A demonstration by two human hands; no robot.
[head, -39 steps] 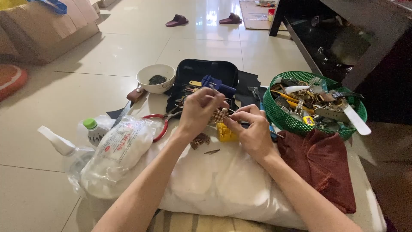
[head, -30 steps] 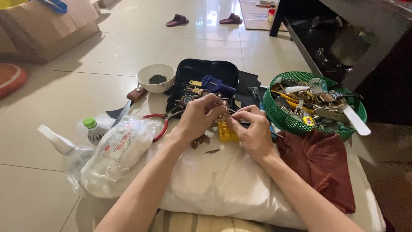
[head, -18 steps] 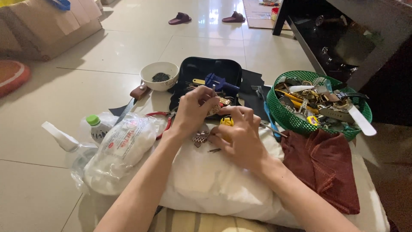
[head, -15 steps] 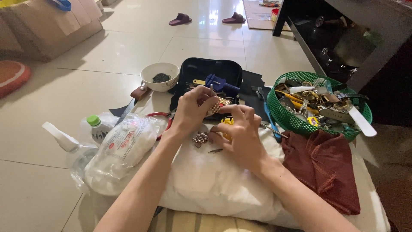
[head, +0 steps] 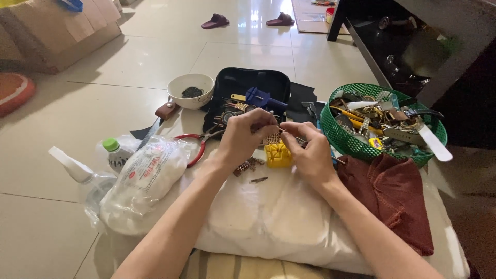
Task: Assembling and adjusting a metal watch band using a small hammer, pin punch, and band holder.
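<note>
The right hand (head: 310,152) has come back up from the pillow (head: 268,217); now both hands pinch a small gold band (head: 272,137) above the yellow block (head: 278,154), left hand (head: 243,138) beside it.

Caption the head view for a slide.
Left hand and right hand work a small gold chain above a yellow block.

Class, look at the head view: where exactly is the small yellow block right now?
The yellow block sits on the white pillow near the frame's middle, just below and between the left hand and right hand, with the red-handled pliers to its left.
</note>
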